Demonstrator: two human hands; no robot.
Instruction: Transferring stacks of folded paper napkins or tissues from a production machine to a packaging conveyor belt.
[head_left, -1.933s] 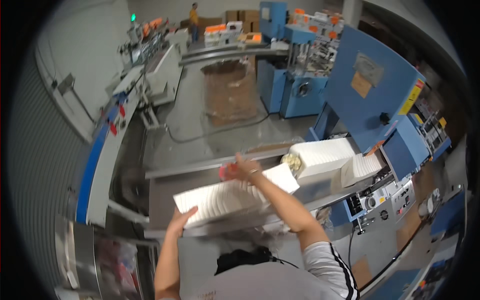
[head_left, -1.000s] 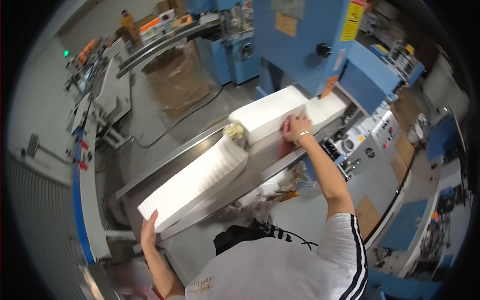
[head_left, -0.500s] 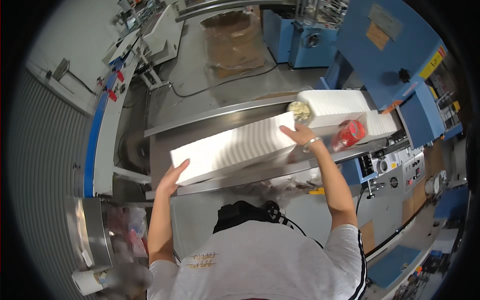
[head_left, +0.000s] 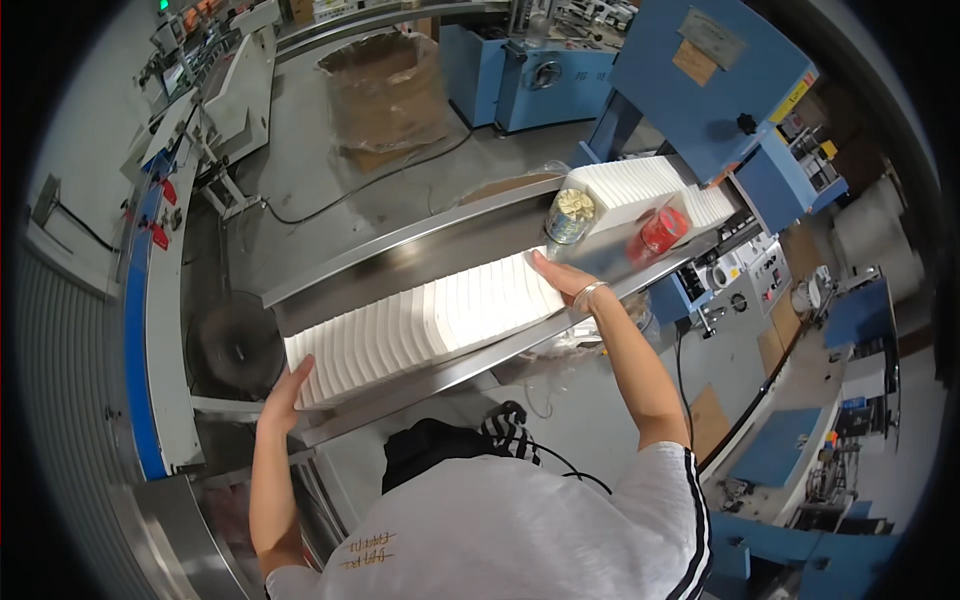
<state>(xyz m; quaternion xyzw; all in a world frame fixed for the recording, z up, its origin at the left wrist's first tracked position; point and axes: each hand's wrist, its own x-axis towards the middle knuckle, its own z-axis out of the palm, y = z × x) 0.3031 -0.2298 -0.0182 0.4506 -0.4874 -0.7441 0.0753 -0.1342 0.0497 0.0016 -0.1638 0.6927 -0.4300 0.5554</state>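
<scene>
A long row of white, soft-edged stacks of folded paper tissue [head_left: 425,325] lies slantwise along the metal trough [head_left: 400,262] in front of me. My left hand [head_left: 288,393] is pressed against the row's left end, its thumb over the top edge. At the opposite end my right hand [head_left: 566,280], with a bangle at the wrist, clasps the row so that it is squeezed between both hands. Beyond the right hand stand a clear container with a gold top [head_left: 570,215] and a red cylindrical container [head_left: 662,232]. More white tissue stacks [head_left: 632,190] line the trough's far right.
A tall blue machine [head_left: 690,95] rises at the trough's right end. Behind the trough are a large plastic-lined carton [head_left: 385,95] and a cable on the floor. A white-and-blue rail [head_left: 150,330] runs along the left, beside a round dark object [head_left: 237,350].
The row has come down onto the trough, nearer to me, with both hands still on its ends. My view has turned, so the surroundings have shifted left.
</scene>
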